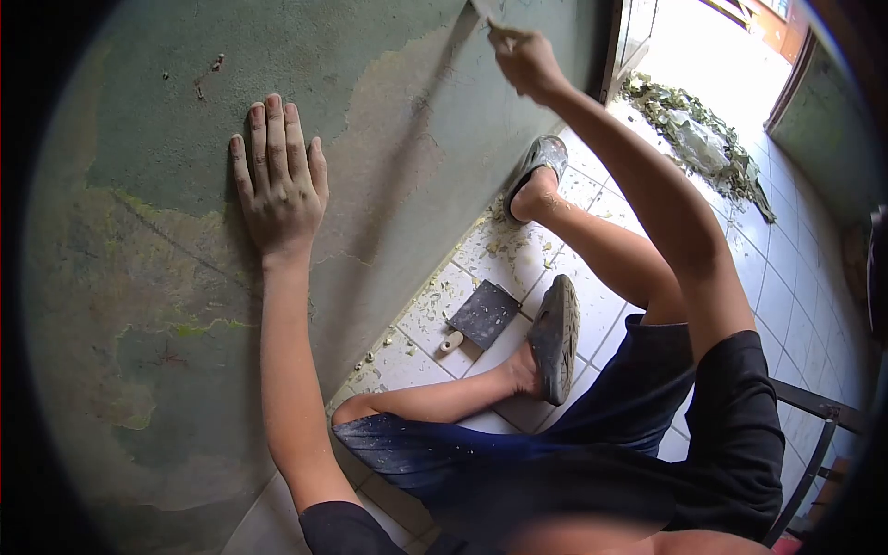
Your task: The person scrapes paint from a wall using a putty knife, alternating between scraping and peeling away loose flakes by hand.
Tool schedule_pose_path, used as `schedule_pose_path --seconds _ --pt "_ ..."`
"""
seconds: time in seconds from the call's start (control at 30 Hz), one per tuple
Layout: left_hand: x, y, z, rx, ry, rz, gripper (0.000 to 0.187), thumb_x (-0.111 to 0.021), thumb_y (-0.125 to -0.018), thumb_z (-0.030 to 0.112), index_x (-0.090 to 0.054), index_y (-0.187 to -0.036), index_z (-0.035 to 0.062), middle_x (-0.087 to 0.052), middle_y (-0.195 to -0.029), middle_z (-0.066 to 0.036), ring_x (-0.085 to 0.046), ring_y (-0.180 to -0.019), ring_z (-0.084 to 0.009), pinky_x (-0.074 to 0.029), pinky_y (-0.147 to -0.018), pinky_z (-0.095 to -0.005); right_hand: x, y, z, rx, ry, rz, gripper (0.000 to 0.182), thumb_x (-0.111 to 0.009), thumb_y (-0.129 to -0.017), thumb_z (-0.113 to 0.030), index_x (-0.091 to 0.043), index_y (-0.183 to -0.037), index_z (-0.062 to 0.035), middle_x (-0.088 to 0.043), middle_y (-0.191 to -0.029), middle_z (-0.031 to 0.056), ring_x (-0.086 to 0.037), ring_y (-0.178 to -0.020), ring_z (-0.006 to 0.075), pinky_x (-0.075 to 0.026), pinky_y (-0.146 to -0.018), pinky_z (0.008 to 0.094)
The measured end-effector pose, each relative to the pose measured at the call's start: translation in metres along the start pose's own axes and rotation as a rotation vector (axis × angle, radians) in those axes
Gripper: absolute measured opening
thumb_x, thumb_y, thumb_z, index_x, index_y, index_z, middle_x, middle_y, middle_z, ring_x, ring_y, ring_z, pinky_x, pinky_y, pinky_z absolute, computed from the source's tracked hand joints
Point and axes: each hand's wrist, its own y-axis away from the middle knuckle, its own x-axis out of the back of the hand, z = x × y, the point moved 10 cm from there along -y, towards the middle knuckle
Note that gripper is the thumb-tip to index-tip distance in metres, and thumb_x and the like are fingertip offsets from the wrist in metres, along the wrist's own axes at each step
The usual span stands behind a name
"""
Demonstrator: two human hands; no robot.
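My left hand [280, 199] lies flat against the green wall [388, 222], its fingers stretched upward. At the top of the view, my right hand [529, 63] is closed around the handle of a scraper-like tool [481, 11], whose far end is cut off by the frame. The tool is close to the wall; whether it touches cannot be made out. Around my left hand the paint is patchy, with a bare, paler area [388, 120] to its right and yellowish worn edges [194, 227] below left.
On the tiled floor, a dark flat blade [486, 314] with a light handle [451, 342] lies between my feet and the wall, among paint flakes [509, 242]. Leaves and clear plastic [698, 143] lie by the doorway. A dark chair [814, 407] stands at right.
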Motion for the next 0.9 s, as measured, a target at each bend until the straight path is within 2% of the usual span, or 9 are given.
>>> schedule_pose_path --seconds 0.07,0.13,0.27,0.4,0.53,0.63,0.67,0.77,0.9 --pt "-0.001 0.001 -0.002 0.014 -0.004 -0.004 0.052 -0.048 -0.110 0.040 -0.048 -0.155 0.0136 -0.047 -0.162 -0.003 -0.040 -0.153 -0.0200 -0.030 -0.127 -0.0441 -0.022 0.031 -0.002 0.472 0.090 0.123 0.037 -0.055 -0.103 -0.023 -0.070 -0.134 -0.0094 -0.075 -0.096 0.0280 -0.076 -0.079 0.0329 -0.060 -0.078 0.0421" --pt "-0.001 0.002 0.000 0.005 -0.001 -0.008 0.053 -0.048 -0.110 0.040 -0.048 -0.155 0.0137 -0.047 -0.162 -0.003 -0.040 -0.153 -0.0199 -0.030 -0.127 -0.0440 -0.036 0.060 -0.005 0.429 0.051 0.083 0.037 -0.055 -0.104 -0.024 -0.070 -0.134 -0.0092 -0.071 -0.111 0.0305 -0.075 -0.091 0.0392 -0.057 -0.090 0.0454" --pt "0.001 0.003 0.004 -0.002 0.022 -0.007 0.052 -0.048 -0.110 0.040 -0.048 -0.155 0.0139 -0.046 -0.162 -0.003 -0.040 -0.153 -0.0195 -0.030 -0.127 -0.0442 -0.012 0.028 -0.009 -0.091 -0.069 0.020 0.038 -0.056 -0.102 -0.022 -0.069 -0.135 -0.0079 -0.075 -0.094 0.0263 -0.073 -0.073 0.0376 -0.059 -0.077 0.0425" --pt "0.000 0.001 -0.001 0.014 0.011 0.000 0.051 -0.049 -0.110 0.040 -0.050 -0.154 0.0141 -0.047 -0.162 -0.002 -0.041 -0.152 -0.0196 -0.031 -0.127 -0.0441 -0.026 0.047 -0.030 0.631 0.029 0.365 0.033 -0.059 -0.100 -0.025 -0.075 -0.125 -0.0102 -0.069 -0.084 0.0280 -0.072 -0.069 0.0366 -0.056 -0.071 0.0429" --pt "0.002 -0.001 0.000 -0.002 -0.007 0.003 0.050 -0.049 -0.110 0.039 -0.050 -0.153 0.0148 -0.047 -0.162 -0.002 -0.041 -0.152 -0.0194 -0.031 -0.126 -0.0444 -0.014 0.025 -0.021 0.137 -0.020 0.121 0.029 -0.060 -0.100 -0.019 -0.075 -0.122 -0.0076 -0.066 -0.083 0.0304 -0.072 -0.070 0.0379 -0.055 -0.069 0.0450" --pt "0.001 0.001 0.000 0.007 0.014 0.003 0.051 -0.048 -0.110 0.039 -0.049 -0.154 0.0145 -0.046 -0.162 -0.002 -0.040 -0.152 -0.0199 -0.031 -0.127 -0.0445 -0.047 0.063 -0.028 0.333 0.082 0.031 0.028 -0.060 -0.101 -0.019 -0.075 -0.122 -0.0065 -0.065 -0.083 0.0317 -0.071 -0.068 0.0398 -0.055 -0.068 0.0459" --pt "0.000 0.001 -0.001 0.011 0.016 0.002 0.051 -0.048 -0.110 0.039 -0.049 -0.154 0.0143 -0.046 -0.163 -0.002 -0.040 -0.152 -0.0202 -0.031 -0.126 -0.0445 -0.044 0.083 -0.040 0.724 0.018 0.294 0.029 -0.060 -0.101 -0.019 -0.075 -0.122 -0.0063 -0.068 -0.082 0.0292 -0.071 -0.068 0.0415 -0.057 -0.070 0.0449" --pt "0.000 0.001 0.000 0.005 0.003 0.001 0.052 -0.048 -0.110 0.040 -0.048 -0.155 0.0142 -0.045 -0.163 -0.003 -0.040 -0.152 -0.0199 -0.031 -0.127 -0.0442 -0.021 0.020 -0.019 0.089 -0.034 0.027 0.041 -0.055 -0.106 -0.030 -0.068 -0.138 -0.0095 -0.070 -0.064 0.0139 -0.071 -0.056 0.0196 -0.056 -0.054 0.0338" --pt "0.001 0.000 0.001 0.002 -0.014 -0.006 0.052 -0.048 -0.110 0.040 -0.048 -0.155 0.0141 -0.045 -0.163 -0.003 -0.040 -0.153 -0.0196 -0.030 -0.127 -0.0441 -0.018 0.018 -0.014 -0.045 -0.155 -0.072 0.046 -0.058 -0.103 -0.022 -0.060 -0.147 -0.0081 -0.057 -0.062 0.0020 -0.050 -0.044 0.0093 -0.044 -0.040 0.0297"
